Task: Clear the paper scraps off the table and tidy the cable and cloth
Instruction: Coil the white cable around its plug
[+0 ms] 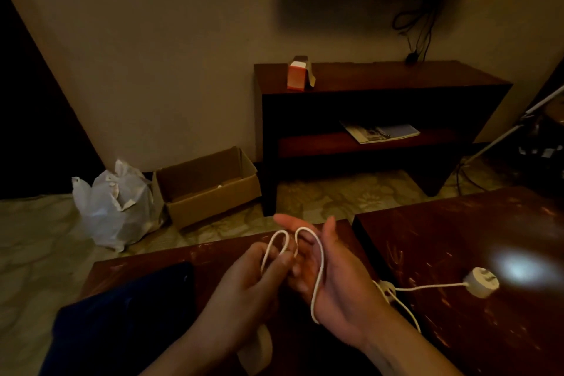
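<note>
A white cable [319,272] loops over my right hand [323,281], which is held palm up with straight fingers above the dark wooden table [457,241]. My left hand [244,281] pinches a loop of the cable next to the right fingers. The cable runs right across the table to a round white plug [481,281]. A dark blue cloth [128,314] lies on the table's left part, under my left forearm. No paper scraps show on the table.
On the floor at the left stand a white plastic bag [116,207] and an open cardboard box [210,186]. A dark console shelf [381,76] against the wall carries an orange-white carton [297,76] and a magazine [380,133]. A stand leans at the right.
</note>
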Tool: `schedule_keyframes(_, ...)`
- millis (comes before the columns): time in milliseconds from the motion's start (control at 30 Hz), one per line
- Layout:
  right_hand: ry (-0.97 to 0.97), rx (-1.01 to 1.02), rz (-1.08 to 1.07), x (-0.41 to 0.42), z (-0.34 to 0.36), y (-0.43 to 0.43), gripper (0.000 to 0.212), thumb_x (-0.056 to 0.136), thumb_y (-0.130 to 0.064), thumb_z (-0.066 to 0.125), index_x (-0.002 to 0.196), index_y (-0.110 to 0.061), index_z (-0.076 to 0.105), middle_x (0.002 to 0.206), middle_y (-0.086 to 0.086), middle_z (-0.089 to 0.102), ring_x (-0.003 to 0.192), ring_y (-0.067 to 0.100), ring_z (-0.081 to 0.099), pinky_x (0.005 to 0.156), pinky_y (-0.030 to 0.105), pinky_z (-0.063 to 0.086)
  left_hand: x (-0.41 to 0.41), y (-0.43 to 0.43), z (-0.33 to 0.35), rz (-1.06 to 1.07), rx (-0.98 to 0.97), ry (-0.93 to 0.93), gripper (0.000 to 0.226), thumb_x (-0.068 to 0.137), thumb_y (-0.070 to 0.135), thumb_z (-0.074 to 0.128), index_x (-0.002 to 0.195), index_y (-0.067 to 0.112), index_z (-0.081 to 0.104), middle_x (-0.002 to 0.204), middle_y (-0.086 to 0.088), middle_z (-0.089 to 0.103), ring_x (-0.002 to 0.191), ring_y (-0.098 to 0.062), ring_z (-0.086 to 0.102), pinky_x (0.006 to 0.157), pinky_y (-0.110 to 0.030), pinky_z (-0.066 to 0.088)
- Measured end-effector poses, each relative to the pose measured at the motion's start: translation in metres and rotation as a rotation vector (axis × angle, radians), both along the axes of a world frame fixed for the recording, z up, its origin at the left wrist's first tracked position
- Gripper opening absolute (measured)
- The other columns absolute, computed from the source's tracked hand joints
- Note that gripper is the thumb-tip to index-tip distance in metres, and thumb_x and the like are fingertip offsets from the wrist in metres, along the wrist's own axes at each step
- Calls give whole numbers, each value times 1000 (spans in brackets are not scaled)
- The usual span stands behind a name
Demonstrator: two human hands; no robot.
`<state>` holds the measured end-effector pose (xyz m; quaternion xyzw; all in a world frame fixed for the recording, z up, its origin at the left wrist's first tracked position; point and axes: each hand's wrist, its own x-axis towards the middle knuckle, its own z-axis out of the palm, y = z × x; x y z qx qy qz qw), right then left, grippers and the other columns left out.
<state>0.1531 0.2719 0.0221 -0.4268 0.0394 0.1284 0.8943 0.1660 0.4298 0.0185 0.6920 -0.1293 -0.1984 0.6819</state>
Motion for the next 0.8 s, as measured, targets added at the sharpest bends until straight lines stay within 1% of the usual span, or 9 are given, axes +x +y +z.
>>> schedule_keyframes(67, -9, 83, -13, 2, 0, -5, 56, 101, -45, 36, 131, -8, 66, 101, 13, 65, 81, 17, 59, 64, 28, 45, 1, 0, 1, 33, -26, -3, 32, 92, 46, 50, 103, 22, 69, 72, -5, 64, 54, -12, 48, 49, -25, 38)
schedule_keyframes(167, -37, 14, -50, 3, 1, -8, 45, 102, -32, 41, 129, -7, 67, 117, 20, 68, 101, 24, 65, 80, 30, 54, -1, -2, -1, 68, -14, -25, 27, 92, 47, 47, 94, 33, 70, 65, 3, 55, 54, -12, 46, 50, -28, 36)
schedule_keyframes(267, -24, -13, -73, -2, 2, 5, 38, 101, -29, 43, 121, -13, 72, 127, 18, 66, 116, 27, 64, 98, 35, 52, -8, -9, -5, 11, 84, -136, 28, 100, 46, 40, 113, 37, 63, 83, 3, 68, 67, -8, 60, 61, -27, 44)
schedule_keyframes(400, -61, 32, -95, 0, 3, 14, 25, 96, -21, 53, 111, -13, 70, 127, 17, 66, 108, 22, 66, 87, 30, 57, -12, -17, -5, 25, 162, -265, 16, 103, 32, 46, 118, 32, 54, 103, 15, 68, 93, -1, 67, 74, -18, 51)
schedule_keyframes(500, -50, 129, -130, 2, 10, 15, 31, 95, -21, 52, 119, -5, 63, 126, 14, 69, 121, 21, 65, 89, 30, 57, -8, -19, -5, 52, 336, -444, 30, 101, 40, 51, 130, 44, 44, 117, 22, 58, 109, 4, 60, 85, -20, 52)
schedule_keyframes(600, -111, -153, -66, -6, 12, 23, 37, 101, -31, 42, 120, -16, 69, 126, -1, 70, 119, 10, 65, 94, 29, 53, -4, -16, -5, 129, 416, -495, 34, 102, 40, 47, 134, 50, 39, 122, 24, 51, 109, 10, 56, 84, -17, 53)
schedule_keyframes(700, -274, -571, -36, -11, 12, 17, 37, 103, -42, 37, 130, -40, 63, 135, -20, 61, 125, -7, 54, 94, 16, 49, -4, -12, -1, 94, 357, -454, 23, 103, 37, 41, 122, 47, 48, 113, 20, 62, 101, 6, 63, 80, -20, 56)
schedule_keyframes(733, -325, -678, -72, -9, 13, 10, 38, 101, -48, 38, 134, -48, 57, 141, -24, 54, 130, -9, 48, 97, 15, 46, -4, -11, 2, 83, 312, -432, 20, 102, 40, 39, 116, 47, 51, 104, 16, 67, 92, 1, 67, 75, -23, 57)
schedule_keyframes(800, -370, -900, -140, -4, 15, -13, 49, 93, -64, 40, 142, -58, 40, 151, -30, 39, 139, -7, 34, 109, 25, 36, -3, -7, 5, 143, 234, -377, 18, 98, 45, 36, 97, 46, 53, 83, 7, 68, 64, -4, 63, 58, -24, 52)
